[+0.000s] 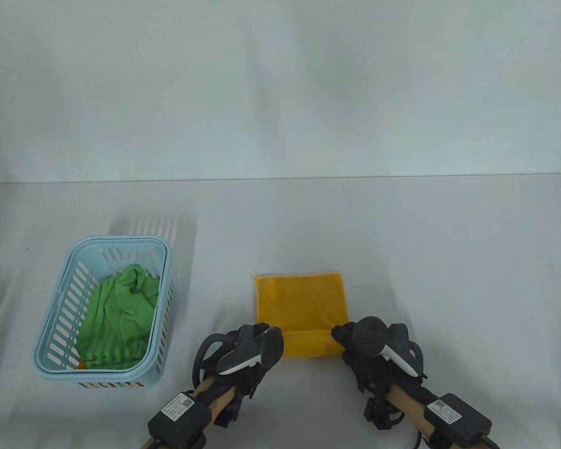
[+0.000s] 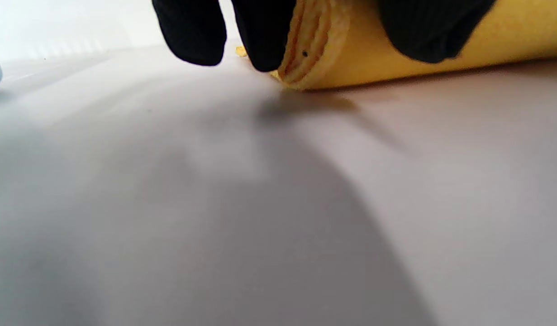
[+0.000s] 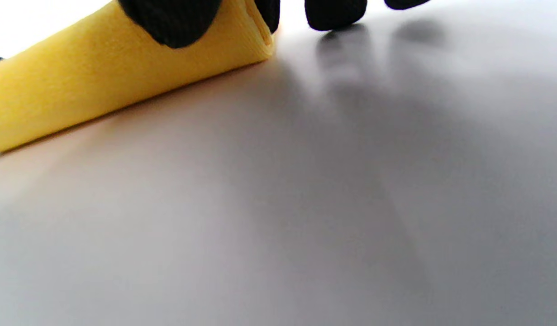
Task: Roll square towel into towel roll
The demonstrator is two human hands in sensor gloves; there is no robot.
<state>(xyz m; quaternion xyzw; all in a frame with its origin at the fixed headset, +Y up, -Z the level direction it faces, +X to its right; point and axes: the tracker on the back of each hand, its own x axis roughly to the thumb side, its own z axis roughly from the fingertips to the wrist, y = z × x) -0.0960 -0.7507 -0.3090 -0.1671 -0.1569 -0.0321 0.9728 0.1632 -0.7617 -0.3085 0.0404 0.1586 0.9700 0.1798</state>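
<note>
With the left hand [image 1: 255,348] and right hand [image 1: 371,343] each pinching an end of the half-rolled yellow towel [image 1: 301,299] on the counter [image 1: 449,262], uneven pushing probably skews the roll into a loose cone.

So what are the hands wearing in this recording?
Both the left hand and right hand wear black knit gloves, each with a black-and-white tracker strapped to its back. A black box with a white label sits on each wrist; black cables loop beside them.

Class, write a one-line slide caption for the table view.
Both hands, left and right, grip the rolled near edge of a yellow towel; a basket holds green cloth.
</note>
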